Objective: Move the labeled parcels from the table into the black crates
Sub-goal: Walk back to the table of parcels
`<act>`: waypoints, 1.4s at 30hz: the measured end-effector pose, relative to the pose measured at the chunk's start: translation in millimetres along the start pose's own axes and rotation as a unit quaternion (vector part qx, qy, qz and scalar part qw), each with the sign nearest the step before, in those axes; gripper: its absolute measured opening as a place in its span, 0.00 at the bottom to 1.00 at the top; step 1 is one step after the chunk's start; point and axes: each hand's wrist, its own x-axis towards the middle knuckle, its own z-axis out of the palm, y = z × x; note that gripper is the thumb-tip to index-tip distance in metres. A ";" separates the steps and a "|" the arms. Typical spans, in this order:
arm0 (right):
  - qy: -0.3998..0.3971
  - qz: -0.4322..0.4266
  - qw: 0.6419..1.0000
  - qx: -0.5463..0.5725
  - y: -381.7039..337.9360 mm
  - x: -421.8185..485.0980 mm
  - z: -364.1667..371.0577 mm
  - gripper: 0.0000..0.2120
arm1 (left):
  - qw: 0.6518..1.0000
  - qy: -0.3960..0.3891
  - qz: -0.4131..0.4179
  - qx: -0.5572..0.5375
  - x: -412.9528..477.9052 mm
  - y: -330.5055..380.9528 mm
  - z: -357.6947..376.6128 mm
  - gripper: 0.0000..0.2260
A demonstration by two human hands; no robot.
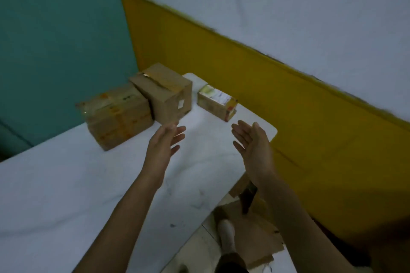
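Three taped cardboard parcels sit at the far end of the white tabletop [66, 195]: a large parcel [117, 115] touching a middle parcel [164, 93] set at an angle, and a small labeled parcel [216, 102] apart on the right. The left hand [165, 144] and right hand [253, 142] hover just short of them, palms facing, fingers [238, 133] straight and wide, holding nothing. The boxes look stiff and likely light, best squeezed on opposite side faces, though the tape may be slick; all are sealed, so their contents stay hidden, and no black crate is in view.
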 end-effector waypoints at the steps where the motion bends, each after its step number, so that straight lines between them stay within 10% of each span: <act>1: -0.014 0.013 1.000 0.007 0.2 21.5 3.2 0.21 | 1.000 0.026 -0.007 -0.006 11.0 -1.1 1.3 0.11; 16: -0.207 0.146 0.958 -0.134 -15.1 315.5 66.2 0.05 | 0.950 0.290 -0.111 -0.022 189.7 -19.9 51.2 0.07; 20: -0.274 0.131 0.912 -0.277 6.1 362.9 110.7 0.28 | 0.946 0.305 -0.106 -0.007 225.6 -15.5 55.3 0.07; 24: -0.300 0.087 0.891 -0.329 19.0 373.7 124.2 0.25 | 0.946 0.306 -0.107 0.010 237.1 -15.5 59.4 0.08; 34: -0.206 -0.009 0.968 -0.144 -43.3 338.6 96.6 0.17 | 0.964 0.247 0.090 0.044 211.0 31.8 79.4 0.28; 42: -0.342 -0.088 0.931 -0.095 -95.6 281.8 107.2 0.13 | 0.935 0.343 0.088 -0.012 164.5 54.5 62.8 0.31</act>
